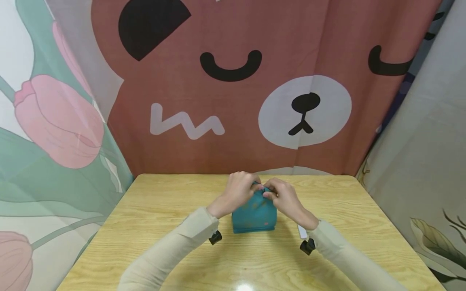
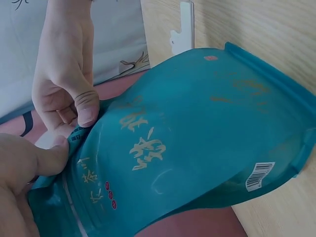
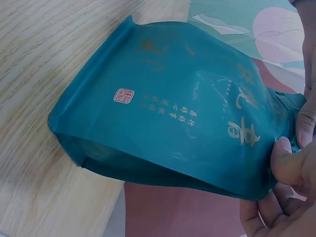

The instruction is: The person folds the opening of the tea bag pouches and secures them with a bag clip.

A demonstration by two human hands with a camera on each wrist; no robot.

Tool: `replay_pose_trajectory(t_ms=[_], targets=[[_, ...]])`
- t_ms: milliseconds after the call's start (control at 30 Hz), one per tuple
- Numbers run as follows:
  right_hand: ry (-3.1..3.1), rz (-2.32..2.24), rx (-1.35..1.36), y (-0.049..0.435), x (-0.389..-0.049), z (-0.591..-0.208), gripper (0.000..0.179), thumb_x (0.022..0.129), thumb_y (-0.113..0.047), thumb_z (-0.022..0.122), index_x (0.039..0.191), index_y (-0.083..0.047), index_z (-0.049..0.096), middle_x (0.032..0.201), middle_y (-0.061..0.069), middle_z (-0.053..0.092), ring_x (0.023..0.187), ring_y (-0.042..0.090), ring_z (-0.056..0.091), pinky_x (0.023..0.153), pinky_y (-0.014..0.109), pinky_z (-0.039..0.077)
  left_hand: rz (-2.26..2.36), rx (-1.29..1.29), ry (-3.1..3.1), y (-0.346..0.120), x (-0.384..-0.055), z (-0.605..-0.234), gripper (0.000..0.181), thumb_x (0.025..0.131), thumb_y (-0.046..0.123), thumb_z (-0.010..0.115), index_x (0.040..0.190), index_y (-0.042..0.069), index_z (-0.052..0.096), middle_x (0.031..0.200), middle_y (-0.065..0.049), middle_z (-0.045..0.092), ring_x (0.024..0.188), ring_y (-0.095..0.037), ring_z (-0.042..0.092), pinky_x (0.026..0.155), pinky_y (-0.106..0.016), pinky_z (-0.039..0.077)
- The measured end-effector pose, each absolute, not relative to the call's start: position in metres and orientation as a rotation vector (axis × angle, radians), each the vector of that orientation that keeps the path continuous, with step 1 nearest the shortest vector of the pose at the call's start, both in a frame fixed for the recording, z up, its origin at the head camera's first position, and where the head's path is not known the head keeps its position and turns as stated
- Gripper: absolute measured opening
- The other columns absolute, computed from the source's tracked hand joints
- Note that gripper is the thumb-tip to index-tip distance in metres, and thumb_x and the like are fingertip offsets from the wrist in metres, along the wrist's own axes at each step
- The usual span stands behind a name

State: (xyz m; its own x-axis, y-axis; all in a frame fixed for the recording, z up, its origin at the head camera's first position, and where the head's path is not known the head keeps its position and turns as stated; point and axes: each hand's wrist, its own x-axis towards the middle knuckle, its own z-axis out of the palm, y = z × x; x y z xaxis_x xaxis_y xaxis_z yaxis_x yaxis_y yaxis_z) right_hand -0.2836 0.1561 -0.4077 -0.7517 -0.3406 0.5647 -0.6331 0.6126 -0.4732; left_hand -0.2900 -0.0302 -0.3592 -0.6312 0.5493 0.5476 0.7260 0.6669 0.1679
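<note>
A teal foil pouch [image 1: 255, 214] with gold characters stands on the wooden table, its wide bottom down. In the left wrist view the pouch [image 2: 197, 118] shows a barcode and small red marks; a red stamp is printed on the pouch [image 3: 148, 98] in the right wrist view. My left hand [image 1: 240, 189] pinches its top edge on the left. On the right, my right hand [image 1: 285, 197] pinches the same edge, thumb towards me. Both hands are close together and the top is creased between them. The pouch's inside is hidden.
Behind the pouch lies part of the wooden table [image 1: 174, 198], ending at a curtain [image 1: 233, 153] with a bear face. A small white flat object [image 1: 302, 232] rests beside my right wrist. Printed cloths hang at left and right.
</note>
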Motion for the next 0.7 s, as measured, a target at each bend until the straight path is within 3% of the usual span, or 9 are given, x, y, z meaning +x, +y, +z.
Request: replay_pose_trajectory(t_ms=[200,500,700], targets=[[-2.414,0.953,0.778,0.1578,-0.2811,-0.4069,0.014,0.083,-0.004,0.078,0.093,-0.011,0.070,0.077,-0.006,0.055,0.061,0.009,0.044,0.055,0.028,0.039,-0.534,-1.005,-2.409,-0.0285,-0.2894,-0.3589,0.007,0.087,0.019,0.077,0.085,0.013,0.081,0.073,0.003,0.072,0.048,-0.002,0.044,0.047,-0.018,0.032],[-2.461,0.999,0.870,0.1642,-0.2807,-0.4019,0.015,0.087,-0.010,0.076,0.102,-0.011,0.072,0.090,-0.004,0.063,0.074,0.009,0.057,0.066,0.028,0.050,-0.532,-1.002,-2.420,-0.0287,-0.2890,-0.3570,0.007,0.088,0.016,0.077,0.083,0.014,0.081,0.073,0.003,0.072,0.050,-0.002,0.049,0.050,-0.017,0.038],[-2.404,0.925,0.826,0.1600,-0.2812,-0.4066,0.010,0.086,-0.008,0.076,0.091,-0.010,0.069,0.079,-0.005,0.057,0.062,0.007,0.046,0.055,0.026,0.041,-0.529,-1.007,-2.419,-0.0280,-0.2869,-0.3562,0.007,0.088,0.016,0.077,0.082,0.014,0.081,0.069,0.003,0.071,0.045,-0.002,0.042,0.046,-0.017,0.033]])
